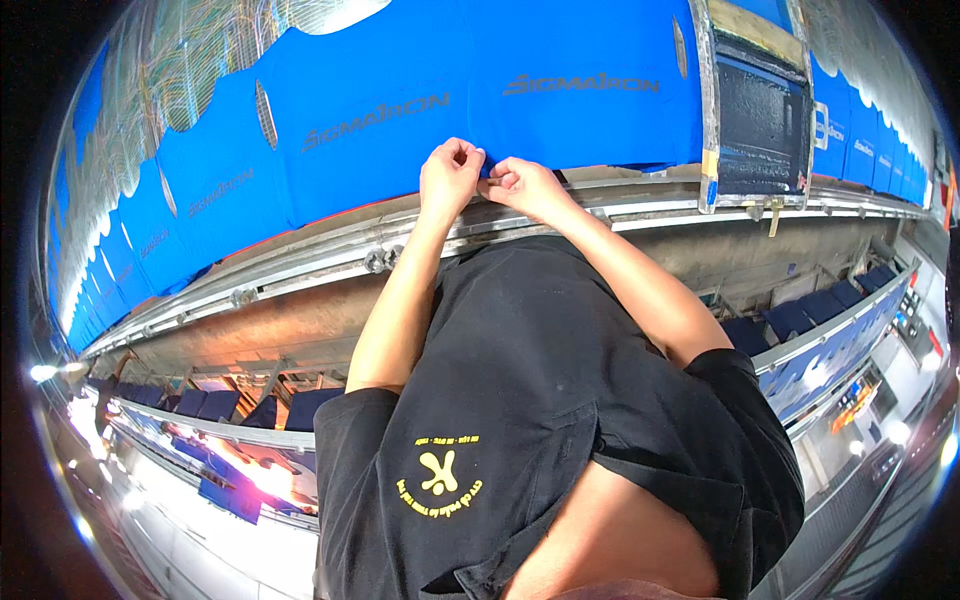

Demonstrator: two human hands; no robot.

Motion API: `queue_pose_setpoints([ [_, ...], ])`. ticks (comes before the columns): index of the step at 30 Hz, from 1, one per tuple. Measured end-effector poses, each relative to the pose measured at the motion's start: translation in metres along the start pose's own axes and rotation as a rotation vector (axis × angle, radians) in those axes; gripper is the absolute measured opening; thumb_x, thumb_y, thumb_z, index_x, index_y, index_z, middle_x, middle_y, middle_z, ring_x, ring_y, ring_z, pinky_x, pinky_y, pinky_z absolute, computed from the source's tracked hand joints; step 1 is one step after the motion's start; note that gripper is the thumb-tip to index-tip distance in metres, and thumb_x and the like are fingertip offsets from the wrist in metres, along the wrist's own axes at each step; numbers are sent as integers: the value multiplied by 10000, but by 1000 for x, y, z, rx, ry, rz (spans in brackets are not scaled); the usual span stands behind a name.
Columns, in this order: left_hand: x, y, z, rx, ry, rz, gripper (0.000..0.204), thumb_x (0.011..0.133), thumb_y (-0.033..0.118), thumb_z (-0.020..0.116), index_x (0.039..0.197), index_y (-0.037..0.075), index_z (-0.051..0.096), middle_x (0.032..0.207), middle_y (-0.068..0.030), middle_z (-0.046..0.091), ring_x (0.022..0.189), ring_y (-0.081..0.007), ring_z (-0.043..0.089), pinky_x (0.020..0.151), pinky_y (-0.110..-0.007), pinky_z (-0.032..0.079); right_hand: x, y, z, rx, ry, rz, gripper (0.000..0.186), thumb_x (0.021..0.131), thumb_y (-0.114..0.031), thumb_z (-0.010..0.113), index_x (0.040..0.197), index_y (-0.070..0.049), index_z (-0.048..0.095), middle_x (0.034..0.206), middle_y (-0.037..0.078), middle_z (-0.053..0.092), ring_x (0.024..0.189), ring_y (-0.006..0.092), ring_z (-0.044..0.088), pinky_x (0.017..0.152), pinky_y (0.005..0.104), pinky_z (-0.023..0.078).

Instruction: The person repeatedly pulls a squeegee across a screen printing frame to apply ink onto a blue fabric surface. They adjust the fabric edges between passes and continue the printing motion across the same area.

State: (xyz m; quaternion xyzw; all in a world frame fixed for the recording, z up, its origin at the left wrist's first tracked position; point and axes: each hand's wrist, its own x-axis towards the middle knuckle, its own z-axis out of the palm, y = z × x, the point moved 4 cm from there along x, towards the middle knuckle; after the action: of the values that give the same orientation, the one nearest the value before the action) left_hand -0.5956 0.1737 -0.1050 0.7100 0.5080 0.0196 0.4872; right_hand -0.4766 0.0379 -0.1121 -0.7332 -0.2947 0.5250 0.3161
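A long row of blue fabric panels [385, 90] with dark printed lettering lies across the table in front of me. At the near edge of the fabric, my left hand [450, 180] is closed in a pinch, fingertips against or just over the blue cloth. Close beside it, my right hand [528, 190] is also pinched. A tiny dark or brownish bit shows at its fingertips, too small to name. The two hands almost touch, and whatever the left fingers hold is hidden.
To the right, a printing screen frame [708, 120] with a dark, ink-smeared middle lies over the fabric. A metal rail [650, 200] with bolts runs along the table's near side. Behind me stand more tables with dark panels [800, 315]. Patterned sheet material [190, 50] lies beyond the panels.
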Motion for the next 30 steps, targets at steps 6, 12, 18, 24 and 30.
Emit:
queue_pose_setpoints([
  [6, -1, 23, -1, -179, -137, -87, 236, 934, 267, 780, 911, 33, 752, 775, -61, 731, 706, -152, 666, 675, -334, 535, 4, -26, -9, -168, 26, 33, 459, 864, -402, 870, 1062, -24, 701, 887, 142, 756, 824, 320, 740, 756, 440, 577],
  [12, -11, 29, -3, -314, -268, -74, 259, 994, 284, 772, 973, 26, 781, 805, -33, 762, 694, -81, 658, 632, -278, 507, 3, -19, -18, -124, 151, -97, 333, 981, -319, 736, 879, -9, 668, 782, 196, 667, 674, 326, 645, 633, 470, 479],
  [18, -7, 3, -9, -348, -85, -77, 285, 1010, 302, 766, 1016, 17, 775, 807, -45, 772, 673, -98, 708, 646, -294, 553, -12, -6, -53, 111, 150, 58, 316, 1024, -300, 730, 874, -26, 686, 686, 19, 602, 633, 101, 567, 588, 315, 456],
  [24, -13, 9, -15, -143, -166, -85, 291, 994, 316, 771, 1006, 25, 776, 827, -84, 792, 723, -144, 744, 680, -325, 567, -23, -23, -82, 173, 139, 133, 296, 1037, -323, 723, 957, -38, 719, 815, 0, 666, 749, 87, 643, 670, 260, 525],
  [30, -22, 20, 3, 210, -144, 124, 336, 916, 371, 812, 967, 42, 765, 905, -140, 780, 819, -302, 761, 729, -429, 579, -30, -35, -82, 222, 149, 119, 281, 1033, -305, 702, 955, -36, 720, 782, -1, 645, 734, 87, 636, 675, 265, 523],
])
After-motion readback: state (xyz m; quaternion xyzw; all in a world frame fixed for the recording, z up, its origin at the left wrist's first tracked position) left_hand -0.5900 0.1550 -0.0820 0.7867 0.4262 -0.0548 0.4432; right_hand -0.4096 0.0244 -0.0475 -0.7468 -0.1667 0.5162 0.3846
